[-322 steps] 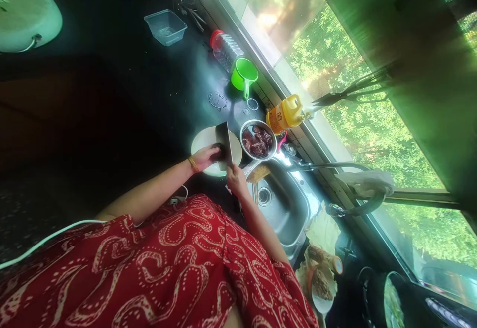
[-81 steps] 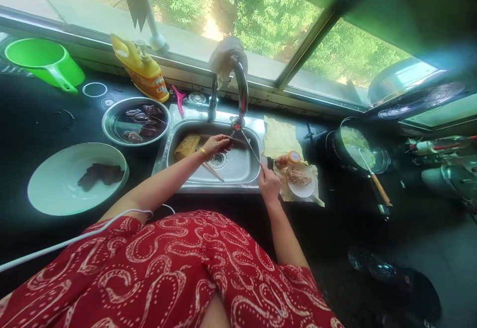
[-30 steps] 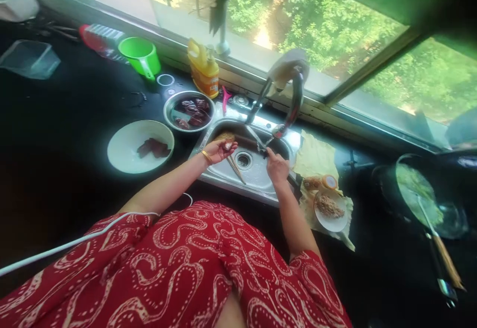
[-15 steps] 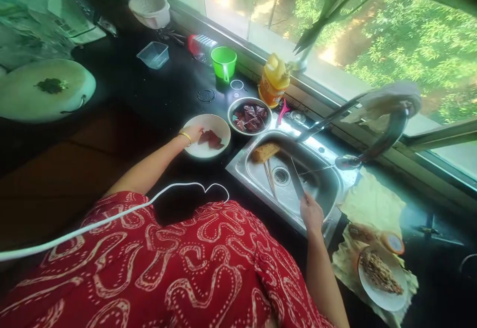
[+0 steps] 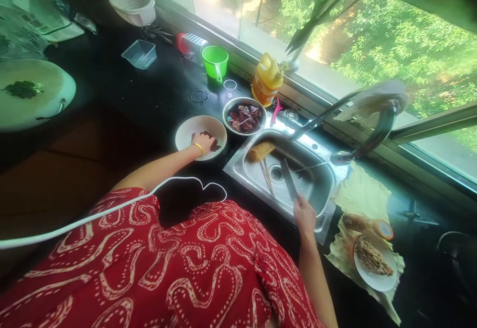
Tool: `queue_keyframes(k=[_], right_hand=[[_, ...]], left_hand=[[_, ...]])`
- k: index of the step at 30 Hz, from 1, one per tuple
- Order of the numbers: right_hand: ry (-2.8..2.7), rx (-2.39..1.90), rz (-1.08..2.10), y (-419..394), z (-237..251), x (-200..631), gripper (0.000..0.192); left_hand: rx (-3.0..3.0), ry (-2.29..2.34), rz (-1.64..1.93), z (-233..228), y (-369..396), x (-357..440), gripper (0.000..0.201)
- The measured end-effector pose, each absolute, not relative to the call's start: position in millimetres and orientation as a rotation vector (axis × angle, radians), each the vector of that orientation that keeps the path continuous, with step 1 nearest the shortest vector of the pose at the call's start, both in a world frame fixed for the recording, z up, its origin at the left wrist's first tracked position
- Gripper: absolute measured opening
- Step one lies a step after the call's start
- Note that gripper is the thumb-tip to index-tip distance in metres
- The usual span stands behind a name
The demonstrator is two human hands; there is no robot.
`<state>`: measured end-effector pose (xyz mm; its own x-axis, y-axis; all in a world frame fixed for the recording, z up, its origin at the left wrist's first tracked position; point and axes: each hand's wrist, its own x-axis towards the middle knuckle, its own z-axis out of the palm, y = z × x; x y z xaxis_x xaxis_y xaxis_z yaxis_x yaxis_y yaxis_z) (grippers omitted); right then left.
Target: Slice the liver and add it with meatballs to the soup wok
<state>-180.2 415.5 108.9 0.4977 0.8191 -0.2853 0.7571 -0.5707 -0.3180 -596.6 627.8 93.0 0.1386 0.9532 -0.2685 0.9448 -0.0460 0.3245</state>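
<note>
My left hand, with a yellow bangle at its wrist, is inside a white bowl. Its fingers are closed over dark red meat; the fingertips are partly hidden. My right hand grips the handle of a kitchen knife, whose blade points up and away over the sink. From the faucet, a thin stream of water runs toward the blade. Behind the white bowl stands a metal bowl holding more dark red pieces.
A sponge-like tan block and thin sticks lie in the sink. At the back are a green cup and a yellow jug. Chopped greens lie on a round board at left. A white cable crosses before me.
My left hand has moved from the bowl's left side onto the meat. The knife stays in my right hand over the sink. The whole view has shifted slightly.
</note>
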Motion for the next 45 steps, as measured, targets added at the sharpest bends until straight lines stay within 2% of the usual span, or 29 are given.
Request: queue_keyframes(k=[5, 11, 15, 17, 22, 26, 29, 37, 40, 45], right_hand=[[-1.355, -2.589, 0.628, 412.8, 108.6, -184.4, 0.047], [-1.322, -2.576, 0.631, 412.4, 110.9, -185.7, 0.045], [-1.319, -2.527, 0.608, 407.0, 110.4, -181.4, 0.045], [-1.316, -2.497, 0.557, 403.2, 111.2, -181.6, 0.045], [-1.42, -2.328, 0.185, 396.5, 125.5, -191.9, 0.043], [-1.561, -2.216, -0.156, 395.9, 140.8, -194.4, 0.043], [-1.674, -2.147, -0.269, 395.9, 147.5, -190.8, 0.04], [-1.752, -2.089, -0.206, 399.6, 146.5, -184.8, 0.034], [-1.625, -2.12, -0.15, 397.8, 141.8, -180.1, 0.037], [-1.268, -2.196, 0.064, 392.6, 132.1, -165.5, 0.044]], left_hand=[[2.067, 1.823, -0.009, 94.7, 630.3, -594.4, 0.012], [1.703, 1.841, 0.375, 104.2, 643.6, -597.7, 0.008], [1.023, 1.416, 0.801, 134.5, 641.5, -591.3, 0.01], [0.844, 1.132, 0.862, 153.8, 633.9, -573.4, 0.014], [0.731, 0.794, 0.714, 177.1, 611.7, -487.0, 0.02], [0.746, 0.74, 0.577, 163.5, 598.6, -411.0, 0.023], [0.796, 0.798, 0.522, 151.6, 590.0, -368.1, 0.02], [0.779, 0.782, 0.513, 150.6, 582.8, -326.0, 0.024], [0.526, 0.813, 0.52, 153.1, 589.9, -325.0, 0.02], [0.23, 0.93, 0.555, 159.3, 600.4, -323.3, 0.028]])
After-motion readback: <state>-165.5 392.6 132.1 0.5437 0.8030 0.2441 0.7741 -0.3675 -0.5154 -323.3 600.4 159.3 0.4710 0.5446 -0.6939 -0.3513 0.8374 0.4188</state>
